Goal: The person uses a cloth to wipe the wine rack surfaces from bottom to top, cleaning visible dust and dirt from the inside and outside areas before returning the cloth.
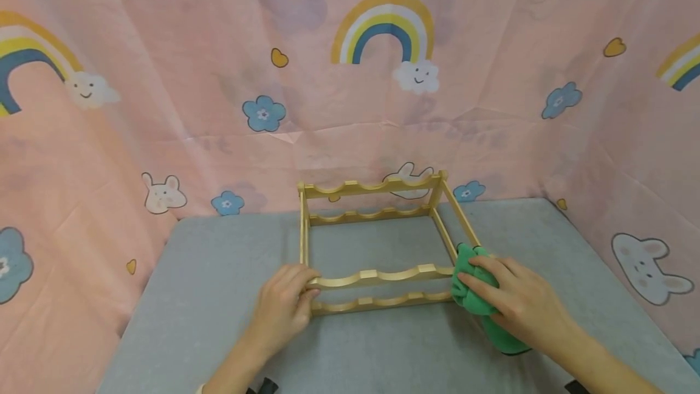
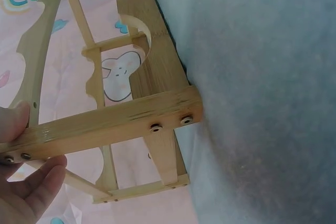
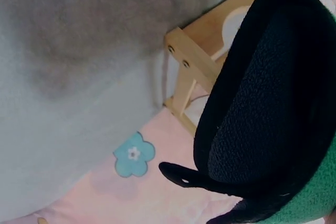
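Observation:
A light wooden rack [image 1: 367, 276] with scalloped rails stands on the grey table. My left hand [image 1: 284, 300] grips its near left corner post; in the left wrist view, the thumb and fingers [image 2: 44, 184] of that hand lie on either side of the screwed upright [image 2: 115, 114]. With my right hand [image 1: 516, 297] I hold a green cloth [image 1: 471, 284] bunched over the near right corner of the rack, a loose end hanging below. The cloth's dark, black-edged underside [image 3: 257, 98] fills much of the right wrist view and hides that corner post's upper part.
The grey tabletop [image 1: 229, 260] spreads around the rack. Behind it and along both sides hangs a pink curtain [image 1: 339, 96] printed with rainbows, flowers and rabbits, close to the rack's far side. Small black objects [image 1: 268, 385] show at the bottom edge.

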The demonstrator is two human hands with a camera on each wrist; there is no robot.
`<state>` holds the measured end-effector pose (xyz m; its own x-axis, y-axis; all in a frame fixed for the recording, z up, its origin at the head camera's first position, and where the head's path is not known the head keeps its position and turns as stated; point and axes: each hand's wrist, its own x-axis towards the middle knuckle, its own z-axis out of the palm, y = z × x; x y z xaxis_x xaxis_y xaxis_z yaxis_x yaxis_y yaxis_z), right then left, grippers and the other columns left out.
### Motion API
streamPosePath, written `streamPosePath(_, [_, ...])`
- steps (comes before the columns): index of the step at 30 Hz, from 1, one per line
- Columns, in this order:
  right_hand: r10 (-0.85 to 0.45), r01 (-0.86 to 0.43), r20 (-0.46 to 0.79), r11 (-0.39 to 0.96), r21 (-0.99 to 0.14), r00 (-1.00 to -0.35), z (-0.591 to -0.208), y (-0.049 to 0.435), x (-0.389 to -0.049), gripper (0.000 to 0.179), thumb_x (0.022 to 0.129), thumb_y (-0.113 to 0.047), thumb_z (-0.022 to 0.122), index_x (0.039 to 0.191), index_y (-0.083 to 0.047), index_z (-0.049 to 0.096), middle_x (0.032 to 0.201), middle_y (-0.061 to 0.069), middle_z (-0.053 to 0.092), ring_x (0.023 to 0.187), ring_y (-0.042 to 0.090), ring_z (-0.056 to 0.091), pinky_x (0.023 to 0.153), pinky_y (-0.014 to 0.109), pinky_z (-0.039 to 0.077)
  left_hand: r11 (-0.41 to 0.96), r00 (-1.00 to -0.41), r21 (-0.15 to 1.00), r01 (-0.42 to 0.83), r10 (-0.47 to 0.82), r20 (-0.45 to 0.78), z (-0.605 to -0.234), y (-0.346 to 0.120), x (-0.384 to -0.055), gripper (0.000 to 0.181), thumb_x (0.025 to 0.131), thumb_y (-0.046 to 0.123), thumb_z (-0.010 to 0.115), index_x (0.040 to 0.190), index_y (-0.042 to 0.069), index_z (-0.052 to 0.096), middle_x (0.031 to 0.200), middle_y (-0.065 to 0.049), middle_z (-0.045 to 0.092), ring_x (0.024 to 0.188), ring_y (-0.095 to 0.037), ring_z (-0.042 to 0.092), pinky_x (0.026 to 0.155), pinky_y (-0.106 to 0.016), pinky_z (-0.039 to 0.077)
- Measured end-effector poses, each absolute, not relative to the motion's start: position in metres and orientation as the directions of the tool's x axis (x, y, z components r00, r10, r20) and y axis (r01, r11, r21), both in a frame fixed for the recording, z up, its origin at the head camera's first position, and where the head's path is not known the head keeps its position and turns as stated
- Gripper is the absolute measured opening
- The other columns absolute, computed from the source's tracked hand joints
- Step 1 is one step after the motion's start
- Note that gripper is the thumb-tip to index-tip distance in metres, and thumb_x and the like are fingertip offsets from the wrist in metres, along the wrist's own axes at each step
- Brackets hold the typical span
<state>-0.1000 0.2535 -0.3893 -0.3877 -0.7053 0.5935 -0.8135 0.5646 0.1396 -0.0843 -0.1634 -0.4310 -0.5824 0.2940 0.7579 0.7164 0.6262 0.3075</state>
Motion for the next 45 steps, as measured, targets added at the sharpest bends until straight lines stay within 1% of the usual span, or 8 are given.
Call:
streamPosePath(10, [-0.738,-0.833,0.572,0.529,0.160,-0.358,-0.353,0.258,-0.103,0.050,0.104,-0.032,0.032,0.124,-0.010,0.073,0.118,0.020,0.066,0.085,0.035,0.065,0.058,0.047,0.059,0.599,-0.559,0.308,0.739,0.291,0.777,-0.430,-0.168,-0.079,0.036,0.066,-0.010,0.085,0.094,0.007,0.071,0.088,0.001,0.069,0.078,-0.016,0.062,0.066,-0.028,0.054])
streamPosePath(14, [-0.748,-0.831,0.557,0.529,0.173,-0.361,-0.330,0.259,-0.112,0.039,0.091,-0.018,0.058,0.127,-0.010,0.071,0.121,0.023,0.064,0.089,0.039,0.065,0.060,0.052,0.059,0.569,-0.526,0.292,0.769,0.304,0.794,-0.431,-0.171,-0.074,0.031,0.068,-0.007,0.083,0.094,0.007,0.071,0.086,0.001,0.068,0.077,-0.018,0.063,0.066,-0.029,0.054])
streamPosePath(19, [-0.773,-0.849,0.540,0.495,0.187,-0.332,-0.305,0.251,-0.134,0.064,0.069,0.000,0.085,0.130,-0.008,0.069,0.128,0.025,0.061,0.094,0.043,0.065,0.066,0.055,0.059,0.547,-0.504,0.275,0.791,0.326,0.800,-0.429,-0.174,-0.064,0.025,0.072,-0.002,0.079,0.093,0.008,0.071,0.085,0.003,0.066,0.075,-0.017,0.062,0.066,-0.030,0.053])
streamPosePath(20, [-0.776,-0.853,0.540,0.487,0.186,-0.325,-0.301,0.247,-0.139,0.075,0.059,0.005,0.090,0.130,-0.007,0.069,0.128,0.026,0.061,0.095,0.044,0.065,0.067,0.056,0.059,0.547,-0.501,0.270,0.792,0.329,0.801,-0.429,-0.175,-0.062,0.024,0.072,-0.001,0.079,0.093,0.008,0.071,0.084,0.003,0.066,0.075,-0.017,0.063,0.066,-0.030,0.053])
streamPosePath(23, [-0.792,-0.866,0.531,0.461,0.195,-0.302,-0.289,0.233,-0.154,0.080,0.056,0.012,0.093,0.130,-0.007,0.070,0.131,0.025,0.061,0.098,0.045,0.065,0.071,0.056,0.059,0.552,-0.502,0.268,0.790,0.331,0.799,-0.428,-0.175,-0.055,0.024,0.072,-0.001,0.079,0.093,0.009,0.071,0.084,0.004,0.067,0.074,-0.016,0.063,0.065,-0.029,0.054])
streamPosePath(24, [-0.798,-0.868,0.528,0.453,0.205,-0.292,-0.286,0.226,-0.160,0.087,0.048,0.014,0.094,0.129,-0.007,0.070,0.131,0.024,0.061,0.099,0.044,0.066,0.072,0.056,0.060,0.554,-0.505,0.269,0.788,0.331,0.798,-0.428,-0.175,-0.053,0.024,0.072,-0.001,0.079,0.093,0.009,0.072,0.084,0.004,0.067,0.074,-0.016,0.064,0.065,-0.029,0.054])
streamPosePath(37, [-0.908,-0.900,0.395,0.282,0.332,-0.139,-0.300,0.150,-0.213,0.053,0.072,0.005,0.089,0.120,-0.011,0.074,0.126,0.015,0.063,0.100,0.032,0.063,0.070,0.039,0.061,0.593,-0.540,0.265,0.760,0.350,0.765,-0.423,-0.181,-0.047,0.026,0.073,0.003,0.081,0.098,0.009,0.076,0.094,0.003,0.073,0.080,-0.016,0.071,0.071,-0.032,0.061])
streamPosePath(45, [-0.974,-0.889,0.141,0.220,0.402,-0.177,-0.338,0.120,-0.224,0.043,0.088,-0.002,0.083,0.128,-0.016,0.073,0.134,0.010,0.062,0.108,0.027,0.063,0.079,0.034,0.060,0.602,-0.550,0.267,0.753,0.353,0.757,-0.422,-0.184,-0.046,0.027,0.075,0.007,0.082,0.101,0.011,0.078,0.098,0.001,0.076,0.082,-0.015,0.073,0.071,-0.033,0.062])
